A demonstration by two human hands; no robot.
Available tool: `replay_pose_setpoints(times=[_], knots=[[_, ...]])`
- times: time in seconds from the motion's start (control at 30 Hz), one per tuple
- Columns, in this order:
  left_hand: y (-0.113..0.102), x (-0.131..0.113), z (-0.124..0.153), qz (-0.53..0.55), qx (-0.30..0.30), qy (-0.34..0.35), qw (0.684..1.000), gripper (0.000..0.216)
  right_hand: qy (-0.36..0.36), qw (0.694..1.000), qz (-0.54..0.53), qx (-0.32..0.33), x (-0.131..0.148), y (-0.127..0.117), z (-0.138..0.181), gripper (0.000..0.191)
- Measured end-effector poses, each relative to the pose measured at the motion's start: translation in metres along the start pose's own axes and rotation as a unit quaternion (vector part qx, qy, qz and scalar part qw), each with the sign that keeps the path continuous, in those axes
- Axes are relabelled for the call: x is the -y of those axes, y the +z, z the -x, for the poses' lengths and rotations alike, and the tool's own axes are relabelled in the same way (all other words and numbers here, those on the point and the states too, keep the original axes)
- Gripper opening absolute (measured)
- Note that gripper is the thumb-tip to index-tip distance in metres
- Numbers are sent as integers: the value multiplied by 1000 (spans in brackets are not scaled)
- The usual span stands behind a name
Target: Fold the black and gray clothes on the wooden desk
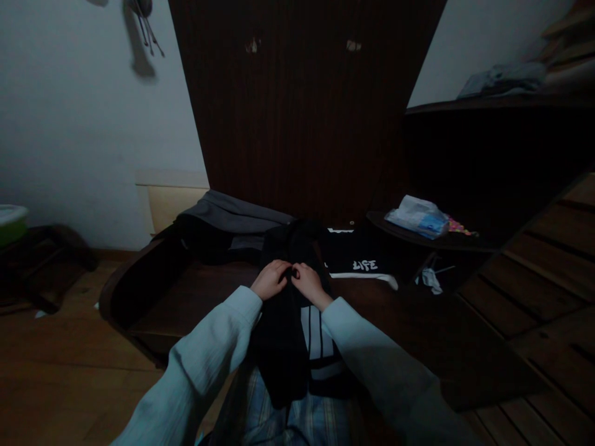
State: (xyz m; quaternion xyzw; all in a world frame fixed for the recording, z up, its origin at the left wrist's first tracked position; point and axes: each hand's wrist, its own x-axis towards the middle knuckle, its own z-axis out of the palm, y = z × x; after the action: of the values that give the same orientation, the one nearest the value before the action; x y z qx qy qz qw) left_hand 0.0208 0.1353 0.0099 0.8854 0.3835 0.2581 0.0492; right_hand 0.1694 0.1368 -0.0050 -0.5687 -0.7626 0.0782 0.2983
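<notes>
A black garment (281,347) with white and grey stripes lies over the dark wooden bench's front and my lap; I cannot tell whether it is a jacket or trousers. My left hand (271,280) is closed in a pinch on its middle. Close beside it, fingertips nearly meeting, my right hand (308,285) pinches the same cloth. The small part between my fingers is too dark to make out. Just beyond to the right lies a folded black cloth (367,251) with white lettering and a white edge.
Grey and black clothing (237,214) lies along the left back of the wooden bench (171,297). On the right, a low shelf (400,230) carries a plastic packet (418,215); crumpled white paper (430,280) is below it. A green container (13,222) stands far left.
</notes>
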Motion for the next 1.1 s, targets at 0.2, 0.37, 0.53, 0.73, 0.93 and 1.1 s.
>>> replay_pose_setpoints(times=[0.2, 0.37, 0.53, 0.73, 0.93, 1.1], knots=[[0, -4, 2, 31, -11, -21, 999, 36, 32, 995, -89, -17, -4, 2, -2, 16], [1, -2, 3, 29, 1, -43, 999, 25, 105, 954, -273, -58, -10, 2, -6, 10], [0, -2, 0, 3, 23, -13, 1000, 14, 128, 922, -345, -124, -9, -2, -6, 5], [0, 2, -1, -9, 15, -11, 1000, 17, 81, 930, -340, -116, -7, -5, -4, 18], [-1, 2, 0, 1, -5, -27, 1000, 19, 50, 942, -320, -81, -4, -5, -3, 31], [-5, -3, 1, -1, 15, -31, 999, 19, 66, 955, -288, -20, -2, -2, -2, 20]])
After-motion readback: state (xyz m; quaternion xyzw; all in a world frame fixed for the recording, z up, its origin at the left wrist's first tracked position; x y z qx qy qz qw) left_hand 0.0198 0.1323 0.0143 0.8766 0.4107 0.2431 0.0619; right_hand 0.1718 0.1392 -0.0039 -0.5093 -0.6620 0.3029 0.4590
